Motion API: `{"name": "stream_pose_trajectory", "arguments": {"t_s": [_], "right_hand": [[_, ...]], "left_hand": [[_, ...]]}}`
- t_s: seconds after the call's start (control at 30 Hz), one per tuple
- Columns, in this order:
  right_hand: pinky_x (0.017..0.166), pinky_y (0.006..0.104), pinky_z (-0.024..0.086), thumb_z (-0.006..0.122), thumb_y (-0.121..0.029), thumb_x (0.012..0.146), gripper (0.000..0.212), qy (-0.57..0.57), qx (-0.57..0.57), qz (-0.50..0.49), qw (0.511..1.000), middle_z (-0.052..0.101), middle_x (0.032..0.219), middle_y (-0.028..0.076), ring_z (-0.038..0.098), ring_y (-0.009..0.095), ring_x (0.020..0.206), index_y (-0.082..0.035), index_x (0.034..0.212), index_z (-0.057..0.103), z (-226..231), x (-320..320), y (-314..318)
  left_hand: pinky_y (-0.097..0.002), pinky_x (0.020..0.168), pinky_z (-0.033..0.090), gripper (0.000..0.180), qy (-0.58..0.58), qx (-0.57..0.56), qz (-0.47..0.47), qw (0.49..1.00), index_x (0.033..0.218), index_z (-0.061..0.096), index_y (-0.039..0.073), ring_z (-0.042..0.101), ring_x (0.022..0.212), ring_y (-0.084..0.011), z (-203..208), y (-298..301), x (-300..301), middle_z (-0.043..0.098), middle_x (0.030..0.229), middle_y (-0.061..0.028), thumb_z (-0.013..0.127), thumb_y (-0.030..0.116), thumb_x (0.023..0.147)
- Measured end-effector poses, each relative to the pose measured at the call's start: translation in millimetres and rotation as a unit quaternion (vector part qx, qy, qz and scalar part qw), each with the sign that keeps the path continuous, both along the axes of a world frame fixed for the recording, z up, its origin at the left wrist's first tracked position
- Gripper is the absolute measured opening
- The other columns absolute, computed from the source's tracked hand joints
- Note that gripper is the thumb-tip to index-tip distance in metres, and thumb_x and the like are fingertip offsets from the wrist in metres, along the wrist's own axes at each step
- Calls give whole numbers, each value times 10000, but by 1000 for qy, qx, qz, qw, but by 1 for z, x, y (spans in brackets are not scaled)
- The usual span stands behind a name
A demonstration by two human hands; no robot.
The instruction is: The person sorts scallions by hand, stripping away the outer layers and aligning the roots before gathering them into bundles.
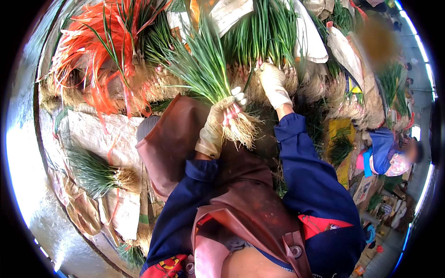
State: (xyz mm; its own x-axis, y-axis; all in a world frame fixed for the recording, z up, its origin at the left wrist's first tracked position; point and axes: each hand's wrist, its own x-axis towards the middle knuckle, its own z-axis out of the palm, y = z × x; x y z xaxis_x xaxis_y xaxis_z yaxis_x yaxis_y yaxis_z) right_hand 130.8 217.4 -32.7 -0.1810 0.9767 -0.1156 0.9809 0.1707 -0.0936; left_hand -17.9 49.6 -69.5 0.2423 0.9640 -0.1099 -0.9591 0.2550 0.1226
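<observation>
The gloved left hand (218, 121) gripped a bunch of green onions (211, 76) near its roots, held above a brown apron (185, 134). The gloved right hand (273, 84) grasped stalks in the pile (264, 41) ahead. One bunch (99, 173) lay finished on sacking (92, 134); most of the pile looked left to gather.

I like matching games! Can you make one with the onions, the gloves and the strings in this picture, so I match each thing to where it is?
Things:
1. left hand
2. right hand
3. orange strings
4. small onion bunch

Places:
a. lying alone on the sack on the left
b. gripping a bunch of green onions near the roots
c. reaching into the onion pile
d. heaped at the upper left

Pairs: 1-b, 2-c, 3-d, 4-a
</observation>
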Motion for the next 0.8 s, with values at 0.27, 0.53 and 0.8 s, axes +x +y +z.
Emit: {"name": "stream_pose_trajectory", "arguments": {"t_s": [0.27, 0.53, 0.8], "right_hand": [[595, 339, 493, 644, -273, 798, 142, 244, 3, 138, 960, 661, 818, 33, 638, 193, 698, -136, 828, 620, 48, 2, -100], [534, 220, 403, 529, -213, 898, 207, 436, -79, -45, 895, 603, 707, 4, 523, 83, 600, -29, 903, 624, 47, 12, -68], [500, 238, 385, 637, -237, 851, 210, 507, -327, -76, 794, 590, 692, 3, 504, 88, 571, -30, 882, 632, 26, -19, -31]], "left_hand": [[-288, 815, 447, 491, 140, -18, -37, 989, 1271, 421, -79, 547, 829, -177, 12, 6, -6, 559, 1047, -150, 566, 136, 854], [-208, 489, 454, 465, 106, -35, -23, 994, 1222, 465, -95, 541, 559, -121, 15, 13, 12, 629, 892, -140, 585, 150, 846], [-263, 702, 519, 393, 45, 10, -68, 997, 1126, 521, -105, 600, 634, -195, -27, 12, -3, 637, 868, -182, 571, 155, 834]]}}
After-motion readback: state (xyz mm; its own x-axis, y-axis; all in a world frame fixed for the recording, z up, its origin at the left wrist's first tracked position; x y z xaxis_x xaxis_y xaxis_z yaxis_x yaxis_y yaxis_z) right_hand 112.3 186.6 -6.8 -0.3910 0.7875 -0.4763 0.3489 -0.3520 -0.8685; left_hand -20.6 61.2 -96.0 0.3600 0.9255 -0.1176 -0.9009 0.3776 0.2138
